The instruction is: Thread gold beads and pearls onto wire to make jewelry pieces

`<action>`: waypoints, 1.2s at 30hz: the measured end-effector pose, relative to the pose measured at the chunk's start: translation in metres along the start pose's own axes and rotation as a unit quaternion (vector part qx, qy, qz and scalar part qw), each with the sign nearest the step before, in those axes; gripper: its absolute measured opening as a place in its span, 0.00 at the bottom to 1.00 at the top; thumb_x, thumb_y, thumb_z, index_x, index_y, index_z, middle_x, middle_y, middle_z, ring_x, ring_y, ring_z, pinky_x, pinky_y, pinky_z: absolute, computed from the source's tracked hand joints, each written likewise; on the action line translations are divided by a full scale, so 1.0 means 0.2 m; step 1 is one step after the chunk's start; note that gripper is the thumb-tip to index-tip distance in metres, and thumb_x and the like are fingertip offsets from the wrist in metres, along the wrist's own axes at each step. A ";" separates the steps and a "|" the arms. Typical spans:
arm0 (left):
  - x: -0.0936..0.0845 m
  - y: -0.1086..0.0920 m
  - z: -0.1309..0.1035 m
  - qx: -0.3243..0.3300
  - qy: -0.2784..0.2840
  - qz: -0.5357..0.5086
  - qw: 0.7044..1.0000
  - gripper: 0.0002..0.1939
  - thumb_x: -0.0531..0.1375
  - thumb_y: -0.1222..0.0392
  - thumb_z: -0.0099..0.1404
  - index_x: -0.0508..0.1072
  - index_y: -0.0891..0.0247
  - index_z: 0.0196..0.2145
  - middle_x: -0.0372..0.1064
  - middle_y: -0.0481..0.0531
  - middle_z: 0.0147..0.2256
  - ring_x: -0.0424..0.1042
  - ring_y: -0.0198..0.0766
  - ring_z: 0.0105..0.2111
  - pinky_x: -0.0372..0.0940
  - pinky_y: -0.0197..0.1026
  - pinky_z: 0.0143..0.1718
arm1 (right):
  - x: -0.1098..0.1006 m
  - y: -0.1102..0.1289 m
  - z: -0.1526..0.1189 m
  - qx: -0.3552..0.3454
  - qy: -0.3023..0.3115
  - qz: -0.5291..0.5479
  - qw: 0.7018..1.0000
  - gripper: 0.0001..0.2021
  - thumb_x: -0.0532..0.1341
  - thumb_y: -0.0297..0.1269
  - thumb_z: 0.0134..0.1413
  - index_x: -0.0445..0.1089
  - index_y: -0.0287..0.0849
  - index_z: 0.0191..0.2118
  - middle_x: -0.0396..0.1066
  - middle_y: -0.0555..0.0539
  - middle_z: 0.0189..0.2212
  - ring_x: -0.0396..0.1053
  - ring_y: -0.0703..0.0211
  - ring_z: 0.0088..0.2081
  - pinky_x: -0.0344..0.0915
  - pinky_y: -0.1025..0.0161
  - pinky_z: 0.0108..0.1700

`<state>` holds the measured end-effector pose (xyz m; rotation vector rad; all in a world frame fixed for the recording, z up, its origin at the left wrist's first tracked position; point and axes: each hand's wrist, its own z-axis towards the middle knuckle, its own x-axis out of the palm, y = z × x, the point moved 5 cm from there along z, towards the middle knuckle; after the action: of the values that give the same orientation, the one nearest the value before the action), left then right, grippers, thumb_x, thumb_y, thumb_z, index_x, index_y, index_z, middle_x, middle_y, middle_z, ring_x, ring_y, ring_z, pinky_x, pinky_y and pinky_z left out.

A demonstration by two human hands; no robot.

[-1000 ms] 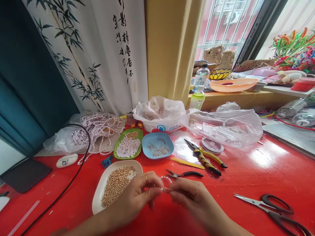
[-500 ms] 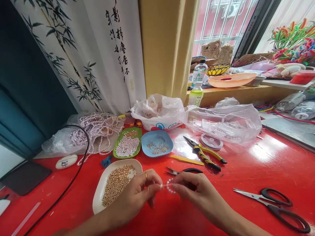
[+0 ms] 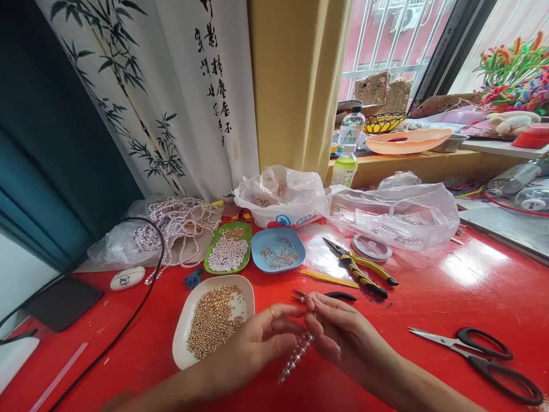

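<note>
Along the back edge of the red worktop [image 3: 412, 286], a white plastic bag [image 3: 281, 206] and a clear bag [image 3: 394, 223] close off the far side, while a stretch of bare red runs from my right wrist to the scissors [image 3: 454, 344] toward the near right corner; the near edge itself is out of my view. My right hand [image 3: 328, 320] is closed, thumb and forefinger pinched together on the end of a bead strand [image 3: 297, 357], which hangs at a slant between my hands, over the near middle of the worktop. My left hand [image 3: 272, 337] is partly open, fingers loosely curled just beside the strand; whether it touches the beads I can't tell. Just past my left hand, the cream tray [image 3: 180, 335] holds a heap of gold beads. Farther toward the back edge, the green tray [image 3: 249, 236] carries pale pearly beads with some gold ones at its far end, and the blue tray [image 3: 263, 239] beside it has small metal pieces scattered in it.
</note>
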<state>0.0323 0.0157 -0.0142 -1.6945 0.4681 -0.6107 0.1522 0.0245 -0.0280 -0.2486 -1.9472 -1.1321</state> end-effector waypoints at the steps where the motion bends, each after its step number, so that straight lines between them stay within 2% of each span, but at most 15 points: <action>1: 0.00 0.01 0.00 0.000 0.005 -0.008 1.000 0.22 0.59 0.55 0.57 0.62 0.62 0.49 0.68 0.58 0.43 0.66 0.43 0.45 0.58 0.48 0.46 | 0.00 0.00 0.00 -0.008 0.004 -0.005 1.000 0.06 0.56 0.35 0.55 0.62 0.38 0.30 0.66 0.53 0.19 0.57 0.75 0.16 0.50 0.76 0.20; 5: -0.01 0.03 0.00 -0.019 0.004 0.007 1.000 0.27 0.62 0.64 0.52 0.61 0.62 0.50 0.70 0.56 0.40 0.68 0.42 0.40 0.60 0.45 0.41 | 0.01 0.01 0.00 -0.027 0.006 -0.046 0.999 0.07 0.59 0.37 0.52 0.64 0.39 0.30 0.70 0.49 0.25 0.59 0.73 0.17 0.54 0.73 0.22; 10: -0.04 0.03 0.00 -0.053 -0.024 -0.026 0.998 0.26 0.58 0.71 0.51 0.61 0.64 0.49 0.71 0.50 0.32 0.69 0.37 0.33 0.59 0.42 0.39 | -0.03 0.04 0.00 -0.056 -0.078 -0.146 0.985 0.08 0.62 0.38 0.49 0.69 0.37 0.29 0.69 0.50 0.26 0.56 0.75 0.18 0.52 0.74 0.20; 13: -0.05 0.01 0.00 -0.046 -0.041 -0.035 0.997 0.26 0.55 0.73 0.50 0.61 0.64 0.49 0.72 0.50 0.31 0.69 0.36 0.32 0.59 0.40 0.36 | -0.06 0.03 0.01 -0.048 -0.108 -0.158 0.980 0.09 0.63 0.38 0.47 0.71 0.37 0.31 0.68 0.51 0.25 0.59 0.74 0.19 0.53 0.74 0.20; 17: -0.04 -0.01 0.00 -0.043 -0.049 -0.042 0.997 0.26 0.53 0.74 0.50 0.60 0.66 0.48 0.72 0.52 0.30 0.69 0.35 0.30 0.59 0.38 0.34 | -0.06 -0.05 0.01 0.036 -0.072 -0.129 0.988 0.11 0.61 0.37 0.47 0.68 0.39 0.38 0.67 0.52 0.20 0.66 0.67 0.19 0.55 0.72 0.20; 19: -0.04 -0.01 0.00 -0.041 -0.060 -0.041 0.997 0.26 0.54 0.74 0.49 0.60 0.67 0.48 0.72 0.52 0.31 0.68 0.33 0.28 0.59 0.37 0.32 | -0.04 -0.07 0.00 0.065 -0.041 -0.122 0.989 0.11 0.61 0.35 0.45 0.68 0.38 0.38 0.69 0.50 0.21 0.69 0.64 0.20 0.56 0.71 0.20; 22: -0.05 0.00 0.00 -0.043 -0.073 -0.038 0.996 0.27 0.53 0.73 0.48 0.60 0.67 0.48 0.72 0.54 0.33 0.67 0.32 0.27 0.59 0.36 0.30 | 0.00 -0.08 -0.01 0.081 0.010 -0.128 0.988 0.08 0.61 0.30 0.43 0.70 0.35 0.34 0.72 0.45 0.27 0.70 0.63 0.26 0.60 0.70 0.26; 25: -0.06 0.00 0.01 -0.050 -0.080 -0.034 0.995 0.28 0.52 0.74 0.47 0.60 0.67 0.48 0.72 0.54 0.33 0.65 0.31 0.24 0.60 0.35 0.28 | 0.02 -0.06 -0.01 0.074 0.034 -0.139 0.987 0.08 0.59 0.26 0.41 0.73 0.33 0.31 0.73 0.44 0.28 0.68 0.65 0.28 0.61 0.69 0.33; 29: -0.07 -0.01 0.01 -0.056 -0.095 -0.029 0.994 0.27 0.52 0.73 0.45 0.62 0.67 0.46 0.71 0.53 0.33 0.63 0.29 0.23 0.60 0.35 0.27 | -0.01 -0.05 0.00 0.071 0.019 -0.182 0.981 0.09 0.63 0.29 0.40 0.74 0.34 0.32 0.73 0.45 0.26 0.67 0.66 0.28 0.60 0.69 0.33; 32: -0.07 0.00 0.01 -0.057 -0.105 -0.017 0.993 0.24 0.53 0.72 0.45 0.64 0.66 0.43 0.70 0.53 0.33 0.64 0.30 0.24 0.61 0.35 0.27 | -0.05 -0.04 0.01 0.070 -0.021 -0.208 0.975 0.11 0.68 0.36 0.36 0.74 0.34 0.27 0.72 0.48 0.22 0.65 0.69 0.23 0.60 0.70 0.30; 36: -0.06 0.01 0.01 -0.047 -0.103 0.004 0.994 0.20 0.53 0.71 0.45 0.68 0.65 0.39 0.68 0.53 0.36 0.65 0.31 0.25 0.61 0.35 0.27 | -0.08 -0.04 0.01 0.084 -0.058 -0.224 0.969 0.14 0.69 0.41 0.32 0.71 0.35 0.22 0.70 0.50 0.18 0.63 0.71 0.19 0.58 0.71 0.25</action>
<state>0.0239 0.0250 -0.0179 -1.8222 0.3609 -0.4072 0.1564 0.0250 -0.0452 0.2351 -2.2575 -1.2429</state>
